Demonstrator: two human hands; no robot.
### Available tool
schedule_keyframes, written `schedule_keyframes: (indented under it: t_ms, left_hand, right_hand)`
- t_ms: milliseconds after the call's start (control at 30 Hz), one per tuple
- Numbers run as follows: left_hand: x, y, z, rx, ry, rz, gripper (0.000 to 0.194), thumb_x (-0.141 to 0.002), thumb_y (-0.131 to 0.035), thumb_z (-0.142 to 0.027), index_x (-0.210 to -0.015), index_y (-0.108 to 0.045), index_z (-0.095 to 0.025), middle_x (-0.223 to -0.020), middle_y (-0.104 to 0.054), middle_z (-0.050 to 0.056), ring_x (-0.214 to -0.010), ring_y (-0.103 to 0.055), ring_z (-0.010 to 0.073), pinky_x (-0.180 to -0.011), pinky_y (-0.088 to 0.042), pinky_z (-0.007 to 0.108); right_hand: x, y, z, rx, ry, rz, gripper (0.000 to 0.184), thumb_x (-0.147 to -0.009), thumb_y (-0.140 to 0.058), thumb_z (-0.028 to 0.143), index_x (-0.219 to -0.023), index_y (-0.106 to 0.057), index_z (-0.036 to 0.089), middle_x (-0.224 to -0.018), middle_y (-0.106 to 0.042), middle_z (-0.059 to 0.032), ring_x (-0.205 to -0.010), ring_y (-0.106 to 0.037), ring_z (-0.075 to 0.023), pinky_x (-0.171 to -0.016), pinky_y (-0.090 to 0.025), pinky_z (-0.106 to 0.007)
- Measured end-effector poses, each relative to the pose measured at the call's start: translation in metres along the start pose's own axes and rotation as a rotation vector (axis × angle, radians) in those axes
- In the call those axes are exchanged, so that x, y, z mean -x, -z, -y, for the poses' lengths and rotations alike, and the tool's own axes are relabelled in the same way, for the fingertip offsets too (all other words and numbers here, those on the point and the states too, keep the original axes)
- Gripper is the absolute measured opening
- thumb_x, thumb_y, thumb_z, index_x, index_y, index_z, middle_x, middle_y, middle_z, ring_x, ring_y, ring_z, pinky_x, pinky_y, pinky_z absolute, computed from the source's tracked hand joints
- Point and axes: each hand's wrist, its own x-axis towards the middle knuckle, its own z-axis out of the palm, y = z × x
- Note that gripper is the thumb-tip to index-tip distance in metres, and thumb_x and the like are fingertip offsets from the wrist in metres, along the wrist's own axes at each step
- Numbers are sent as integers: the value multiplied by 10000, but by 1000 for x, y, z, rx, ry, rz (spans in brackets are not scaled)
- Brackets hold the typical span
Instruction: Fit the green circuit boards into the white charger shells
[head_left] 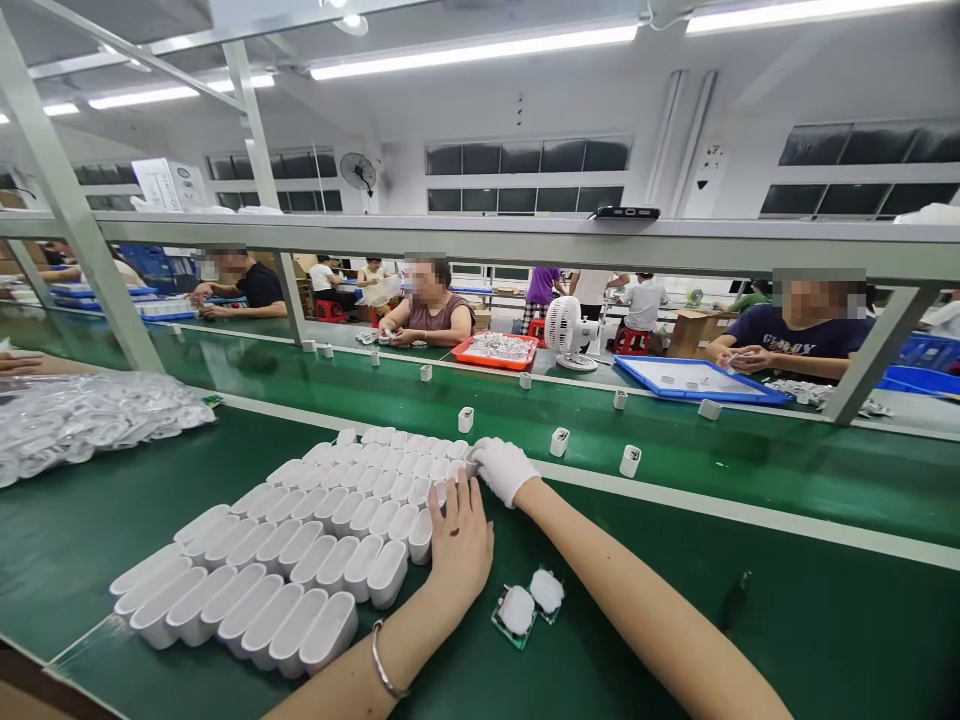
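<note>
Several rows of white oval plastic shells [300,550] stand packed together, open ends up, on the green table [675,620]. My bare left hand [459,545], a bracelet on its wrist, lies flat with fingers stretched against the right side of the block. My right hand [501,468] wears a white glove. Its fingers curl around a shell at the block's far right corner. Two small green boards with white pads [531,605] lie on the table just right of my left wrist.
A green conveyor belt [750,470] runs beyond the table with single white shells [559,441] standing on it. A heap of clear bags with white parts [90,420] lies at left. Across the belt, seated people work beside a red tray [495,350], a small fan [566,335] and a blue tray [697,380].
</note>
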Motion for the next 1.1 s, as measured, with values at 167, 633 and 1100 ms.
schedule_keyframes:
  t_ms: [167,633,1100]
  left_hand:
    - [-3,8,-5,253,-25,-122,628,-825,-457,-152,-1414,-248,-91,-1449,-300,182,-1285,-348,336,-1024,-331,531]
    - [-8,14,-11,865,-56,118,418,-780,-547,-463,-1158,-560,-286,-1097,-604,23,-997,-574,276,-871,-499,419]
    - [1,25,-15,856,-134,146,421,-811,-621,-308,-1215,-510,-266,-1134,-589,37,-1017,-532,222,-856,-481,368]
  right_hand:
    - [28,9,2,-123,-156,-136,190,-820,-516,194,-794,-702,172,-1146,-587,-102,-1015,-559,-240,-843,-447,-339]
    - [186,24,-7,-96,124,-51,194,-800,-588,326,-974,-578,242,-839,-595,8,-780,-539,-160,-733,-424,-253]
    - [213,8,-22,-365,-269,-129,729,-675,-558,129,-1361,-365,283,-1165,-547,-49,-1030,-505,-217,-917,-411,-386]
